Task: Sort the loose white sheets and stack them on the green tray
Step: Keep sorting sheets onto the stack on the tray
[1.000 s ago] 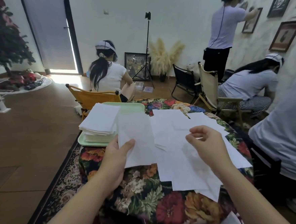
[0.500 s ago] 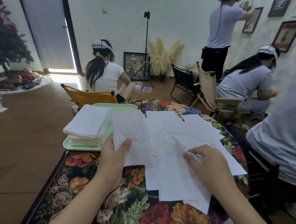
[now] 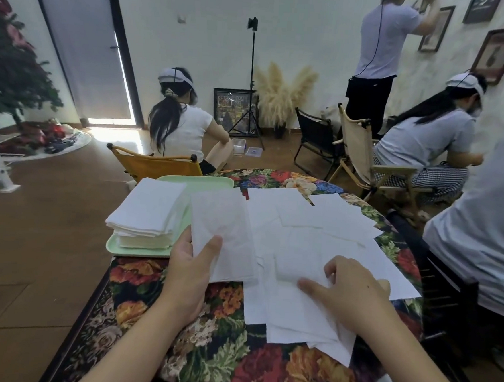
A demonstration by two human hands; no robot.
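Note:
A thin white sheet stands tilted above the table, pinched at its lower left corner between the thumb and fingers of my left hand. Just left of it a green tray carries a neat stack of white sheets. Several loose white sheets lie overlapping on the floral tablecloth. My right hand rests on these sheets with curled fingers, pinching the edge of the top one.
An orange folding chair stands just behind the tray, with a seated person beyond it. A person in a white shirt sits close at the table's right edge. More chairs and people are at the back right.
My right hand has come down from above the pile onto the loose sheets and taken hold of one. My left hand has kept the held sheet near the tray.

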